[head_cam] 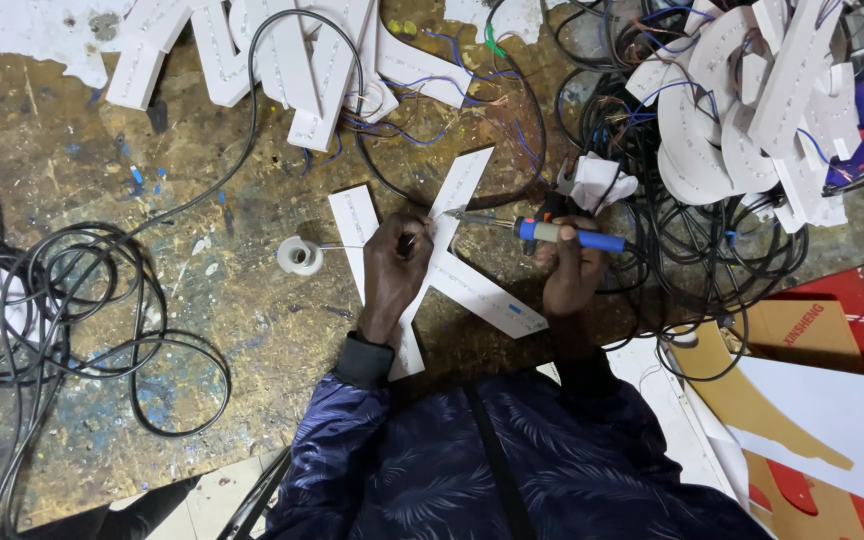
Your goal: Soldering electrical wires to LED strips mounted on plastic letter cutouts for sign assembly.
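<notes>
A white K-shaped sign letter [457, 272] lies flat on the worn wooden workbench [102, 160]. My left hand [395, 265] rests on the letter's middle, fingers pinched on a thin strand of solder wire that runs left to a small white spool [299, 256]. My right hand [572, 268] grips a soldering iron [542, 231] with a blue and yellow handle. Its metal tip points left and meets the letter just beside my left fingertips.
Several white letter shells [282, 60] with blue wiring lie along the back. A heap of more shells [762, 110] and tangled black cable [652, 270] sits right. Black cable loops [62, 300] lie left. Cardboard and red-white sheets [812, 400] are at right front.
</notes>
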